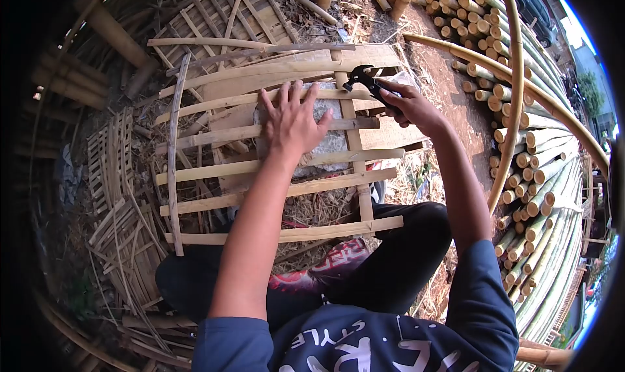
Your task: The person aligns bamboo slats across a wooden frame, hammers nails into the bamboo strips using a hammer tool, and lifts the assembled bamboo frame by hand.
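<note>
Across your folded legs (407,242) and beyond them lies the slat frame (345,157), over a grey slab (334,142). Your left hand (294,126) rests on its middle slats, fingers spread wide, gripping nothing. Your right hand (411,105) is closed around the hammer (370,84), its head at the frame's far right corner; you cannot tell whether it touches. Farther right, cut poles (540,144) lie stacked.

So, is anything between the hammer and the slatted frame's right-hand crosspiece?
Nothing visible stands between the hammer and the crosspiece. The left hand lies spread on the slats to the crosspiece's left, apart from the hammer.
</note>
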Demonstrator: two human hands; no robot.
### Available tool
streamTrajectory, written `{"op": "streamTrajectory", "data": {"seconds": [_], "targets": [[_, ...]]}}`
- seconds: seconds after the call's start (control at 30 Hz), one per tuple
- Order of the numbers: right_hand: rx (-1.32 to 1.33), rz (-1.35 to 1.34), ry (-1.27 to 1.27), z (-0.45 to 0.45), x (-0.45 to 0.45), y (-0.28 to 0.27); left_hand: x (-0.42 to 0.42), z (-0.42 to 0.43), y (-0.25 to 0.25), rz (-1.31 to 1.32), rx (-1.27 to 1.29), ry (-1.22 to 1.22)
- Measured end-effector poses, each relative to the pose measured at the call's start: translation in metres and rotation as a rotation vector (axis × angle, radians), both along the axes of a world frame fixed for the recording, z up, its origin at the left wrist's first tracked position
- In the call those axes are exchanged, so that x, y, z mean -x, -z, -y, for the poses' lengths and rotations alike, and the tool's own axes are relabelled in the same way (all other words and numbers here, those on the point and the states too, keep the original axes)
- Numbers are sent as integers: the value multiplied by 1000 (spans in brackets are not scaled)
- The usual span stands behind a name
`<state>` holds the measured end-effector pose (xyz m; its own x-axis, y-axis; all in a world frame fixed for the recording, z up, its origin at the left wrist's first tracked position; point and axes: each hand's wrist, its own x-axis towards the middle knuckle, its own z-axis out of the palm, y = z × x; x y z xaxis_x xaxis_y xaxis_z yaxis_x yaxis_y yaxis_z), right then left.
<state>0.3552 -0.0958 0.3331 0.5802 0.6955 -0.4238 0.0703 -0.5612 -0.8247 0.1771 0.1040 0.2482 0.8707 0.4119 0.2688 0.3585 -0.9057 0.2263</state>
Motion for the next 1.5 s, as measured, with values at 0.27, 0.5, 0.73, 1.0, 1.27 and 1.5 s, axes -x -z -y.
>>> {"op": "streamTrajectory", "data": {"seconds": [0.27,0.5,0.73,1.0,1.27,1.5], "targets": [[-39,4,-24,3,0,5,0,-1,1,-25,1,-7],[-85,15,-25,6,3,9,-1,-1,3,7,-11,-8],[-88,-3,-5,7,12,9,-1,0,3,42,-22,-9],[-161,-67,65,12,22,12,-1,0,5,51,-25,-9],[-188,-129,88,13,24,14,-1,0,4,28,-25,-17],[-185,-119,105,13,24,15,-1,0,2,21,-16,-21]]}}
